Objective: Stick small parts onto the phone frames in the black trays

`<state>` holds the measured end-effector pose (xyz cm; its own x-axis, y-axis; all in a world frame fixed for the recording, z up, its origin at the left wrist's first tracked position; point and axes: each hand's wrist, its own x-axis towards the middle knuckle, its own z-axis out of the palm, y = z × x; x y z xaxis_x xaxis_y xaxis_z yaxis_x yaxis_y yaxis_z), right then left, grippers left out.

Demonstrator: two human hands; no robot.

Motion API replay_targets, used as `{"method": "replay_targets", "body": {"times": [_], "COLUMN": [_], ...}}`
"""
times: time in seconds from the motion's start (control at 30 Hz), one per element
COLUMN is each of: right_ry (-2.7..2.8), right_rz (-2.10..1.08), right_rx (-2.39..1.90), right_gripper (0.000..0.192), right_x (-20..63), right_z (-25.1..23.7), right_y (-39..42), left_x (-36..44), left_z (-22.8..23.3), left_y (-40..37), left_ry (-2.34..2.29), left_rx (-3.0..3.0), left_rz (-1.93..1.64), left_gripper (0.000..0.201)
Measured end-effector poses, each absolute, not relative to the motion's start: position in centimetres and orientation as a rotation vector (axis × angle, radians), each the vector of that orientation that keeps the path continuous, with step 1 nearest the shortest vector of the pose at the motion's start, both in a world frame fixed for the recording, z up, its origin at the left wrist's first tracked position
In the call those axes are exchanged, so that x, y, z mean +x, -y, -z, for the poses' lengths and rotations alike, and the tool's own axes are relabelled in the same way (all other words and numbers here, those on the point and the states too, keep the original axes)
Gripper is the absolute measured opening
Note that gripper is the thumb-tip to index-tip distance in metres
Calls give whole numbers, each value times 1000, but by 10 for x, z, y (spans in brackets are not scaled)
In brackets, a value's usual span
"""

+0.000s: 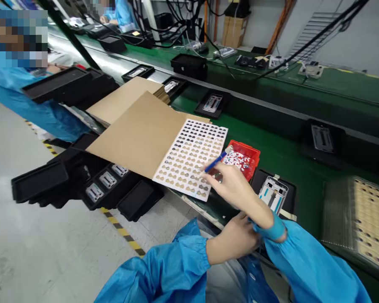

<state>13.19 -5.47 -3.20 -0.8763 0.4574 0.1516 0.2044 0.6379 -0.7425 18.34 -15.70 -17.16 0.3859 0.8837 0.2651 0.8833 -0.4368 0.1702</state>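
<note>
My right hand (235,185) is closed around a slim blue pen-like tool (215,162) with a pale end, above the right edge of a white sheet (205,194). Rows of small dark and tan bow-shaped pieces cover that sheet. The tool's pale end is over the near left rim of a red tray (255,153) that holds many tiny white bits. My left hand (233,240) sits under my right wrist, close to the table edge; its fingers are mostly hidden. Just right of it, a phone frame (274,191) with blue strips lies in a black tray.
Brown cardboard sheets (142,134) lie left of the white sheet. Black trays with phone frames (213,103) line the green bench. Stacked black trays (41,181) stand at left. A stack of tan dotted sheets (374,219) is at right. Another person in blue (6,80) is at far left.
</note>
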Motion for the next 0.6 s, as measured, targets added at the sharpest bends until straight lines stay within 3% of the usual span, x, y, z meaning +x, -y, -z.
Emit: {"method": "replay_targets", "body": {"times": [0.07,0.2,0.43,0.53,0.6], "right_ry": [2547,2746,2830,2723,2495], "right_rz": [-1122,-887,-736,-837,-1119], "right_rx": [-463,-416,-398,-439,-487], "right_gripper": [12,17,26,22,16], "right_x": [91,24,-13,-7,8], "right_z": [38,48,69,66,58], "right_y": [58,72,86,84,80], "left_x": [175,155,107,101,101], "left_z": [175,176,154,147,143], "left_y": [166,199,250,249,244], "left_ry": [-1648,-1608,-2059,-1998,-1967], "left_rx": [2602,2568,1892,1781,1747], "left_rz": [-538,-630,-1595,-1714,-1714], "left_gripper": [30,20,30,33,34]}}
